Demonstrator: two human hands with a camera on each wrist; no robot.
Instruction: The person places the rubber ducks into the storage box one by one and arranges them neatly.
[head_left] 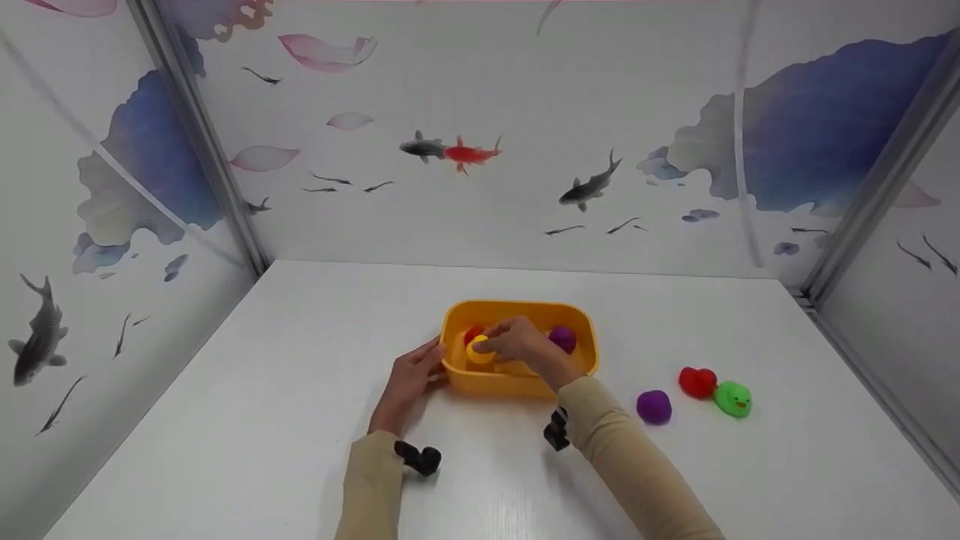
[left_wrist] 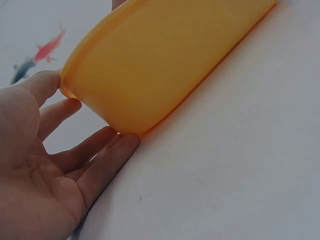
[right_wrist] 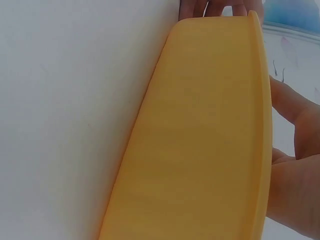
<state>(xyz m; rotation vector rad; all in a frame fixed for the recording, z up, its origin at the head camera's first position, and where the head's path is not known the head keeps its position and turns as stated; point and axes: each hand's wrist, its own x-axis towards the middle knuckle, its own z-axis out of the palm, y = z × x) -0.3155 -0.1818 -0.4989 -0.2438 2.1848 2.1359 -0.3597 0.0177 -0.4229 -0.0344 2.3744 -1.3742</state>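
Observation:
A yellow-orange plastic basin (head_left: 502,385) stands on the white table. At its left end my left hand (head_left: 411,379) holds it, the thumb at the rim and the other fingers (left_wrist: 107,162) against the end wall. My right hand (head_left: 523,343) reaches over the near rim and pinches a small yellow toy (head_left: 481,352) inside the basin. Behind that toy shows part of a red toy (head_left: 472,333); a purple toy (head_left: 562,339) lies at the basin's right side. In the right wrist view the basin's wall (right_wrist: 195,130) hides the right fingertips.
Right of the basin, a purple toy (head_left: 654,407), a red toy (head_left: 698,382) and a green toy duck (head_left: 733,399) lie on the table (head_left: 225,420). Painted walls (head_left: 510,225) close off the back and sides.

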